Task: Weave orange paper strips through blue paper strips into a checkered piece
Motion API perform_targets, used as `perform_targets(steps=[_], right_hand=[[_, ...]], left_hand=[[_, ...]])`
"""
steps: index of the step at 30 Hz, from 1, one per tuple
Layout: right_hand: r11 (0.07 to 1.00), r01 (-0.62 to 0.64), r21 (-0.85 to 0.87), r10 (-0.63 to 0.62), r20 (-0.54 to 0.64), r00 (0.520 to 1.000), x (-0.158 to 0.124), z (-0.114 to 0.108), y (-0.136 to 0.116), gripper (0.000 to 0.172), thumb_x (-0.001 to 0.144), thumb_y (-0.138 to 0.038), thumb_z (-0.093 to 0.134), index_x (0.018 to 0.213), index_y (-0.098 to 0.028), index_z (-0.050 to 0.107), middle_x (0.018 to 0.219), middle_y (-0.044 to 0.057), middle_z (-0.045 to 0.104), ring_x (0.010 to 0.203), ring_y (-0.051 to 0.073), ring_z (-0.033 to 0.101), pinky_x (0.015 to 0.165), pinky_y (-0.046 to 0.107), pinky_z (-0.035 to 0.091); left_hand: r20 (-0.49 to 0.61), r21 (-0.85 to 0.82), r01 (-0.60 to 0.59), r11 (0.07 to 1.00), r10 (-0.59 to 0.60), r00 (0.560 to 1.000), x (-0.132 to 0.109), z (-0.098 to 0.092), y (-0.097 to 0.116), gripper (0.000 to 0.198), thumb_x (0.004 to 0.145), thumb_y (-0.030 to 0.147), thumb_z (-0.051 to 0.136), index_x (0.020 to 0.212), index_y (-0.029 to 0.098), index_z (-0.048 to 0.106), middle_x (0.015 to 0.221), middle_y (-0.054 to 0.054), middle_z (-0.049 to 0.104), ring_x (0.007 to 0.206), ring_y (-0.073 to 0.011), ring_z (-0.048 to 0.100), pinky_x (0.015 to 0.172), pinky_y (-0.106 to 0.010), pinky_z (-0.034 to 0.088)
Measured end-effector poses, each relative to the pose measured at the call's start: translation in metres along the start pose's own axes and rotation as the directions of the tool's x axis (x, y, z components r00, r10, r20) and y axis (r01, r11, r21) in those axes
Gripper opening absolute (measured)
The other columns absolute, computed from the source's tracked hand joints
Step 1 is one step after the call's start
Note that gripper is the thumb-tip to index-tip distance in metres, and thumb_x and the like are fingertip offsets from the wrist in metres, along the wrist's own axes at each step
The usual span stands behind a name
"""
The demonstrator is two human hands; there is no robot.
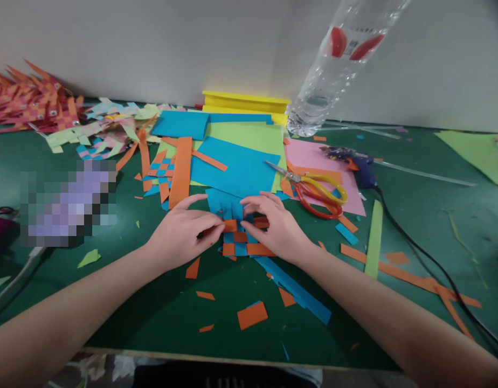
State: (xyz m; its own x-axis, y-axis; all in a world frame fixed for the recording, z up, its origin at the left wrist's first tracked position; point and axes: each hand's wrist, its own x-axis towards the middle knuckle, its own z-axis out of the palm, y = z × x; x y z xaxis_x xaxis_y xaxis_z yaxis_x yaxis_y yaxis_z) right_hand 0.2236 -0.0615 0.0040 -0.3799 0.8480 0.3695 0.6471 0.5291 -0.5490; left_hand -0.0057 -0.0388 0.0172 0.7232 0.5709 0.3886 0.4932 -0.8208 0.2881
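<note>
A small woven piece of blue and orange paper strips (pixel 241 249) lies on the green table between my hands, its checks showing at the near end. My left hand (pixel 188 229) pinches the end of an orange paper strip (pixel 230 225) between thumb and forefinger. On the other side my right hand (pixel 273 223) has thumb and forefinger curled in at the blue strips of the weave, and its fingers partly cover the right side. Uncut blue paper (pixel 214 200) runs away from the weave toward the back.
Red-and-yellow scissors (pixel 313 193) lie right of the blue sheets (pixel 236 166). Behind them are a hot glue gun (pixel 360 166) with a black cord and a tilted plastic bottle (pixel 333 70). Woven paper shapes (pixel 34 102) pile up at left, near a pixelated object (pixel 71 205). Paper scraps are scattered about.
</note>
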Motion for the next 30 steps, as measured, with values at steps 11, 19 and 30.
perform_targets(steps=[11, 19, 30], right_hand=[[0.988, -0.112, 0.108, 0.105, 0.066, 0.992, 0.0002, -0.0027, 0.0007, 0.042, 0.083, -0.021, 0.062, 0.122, -0.025, 0.049, 0.093, 0.002, 0.067, 0.099, 0.021, 0.064, 0.102, 0.049, 0.042], [0.995, 0.073, 0.067, -0.075, 0.038, 0.996, 0.0009, -0.0055, -0.0021, 0.010, 0.081, -0.016, 0.063, 0.086, -0.021, 0.056, 0.079, -0.002, 0.066, 0.077, 0.015, 0.060, 0.098, 0.042, 0.038], [0.827, 0.500, -0.255, -0.490, 0.107, 0.865, -0.0026, -0.0049, -0.0027, 0.012, 0.090, -0.014, 0.051, 0.084, -0.015, 0.062, 0.083, 0.005, 0.071, 0.077, 0.017, 0.059, 0.071, 0.031, 0.042]], left_hand=[[0.004, -0.015, -0.004, 1.000, 0.004, 1.000, 0.0008, -0.0014, -0.0009, 0.025, 0.094, 0.020, 0.049, 0.075, 0.017, 0.065, 0.082, 0.000, 0.077, 0.069, -0.0132, 0.071, 0.107, -0.041, 0.042], [0.010, -0.012, 0.001, 1.000, -0.001, 1.000, 0.0015, -0.0016, -0.0009, 0.023, 0.095, 0.021, 0.048, 0.078, 0.018, 0.064, 0.083, 0.000, 0.076, 0.070, -0.0137, 0.070, 0.103, -0.040, 0.042], [-0.008, -0.023, -0.011, 1.000, 0.011, 1.000, 0.0018, -0.0036, -0.0001, 0.021, 0.095, 0.021, 0.050, 0.080, 0.018, 0.065, 0.086, -0.001, 0.077, 0.072, -0.0150, 0.071, 0.099, -0.038, 0.042]])
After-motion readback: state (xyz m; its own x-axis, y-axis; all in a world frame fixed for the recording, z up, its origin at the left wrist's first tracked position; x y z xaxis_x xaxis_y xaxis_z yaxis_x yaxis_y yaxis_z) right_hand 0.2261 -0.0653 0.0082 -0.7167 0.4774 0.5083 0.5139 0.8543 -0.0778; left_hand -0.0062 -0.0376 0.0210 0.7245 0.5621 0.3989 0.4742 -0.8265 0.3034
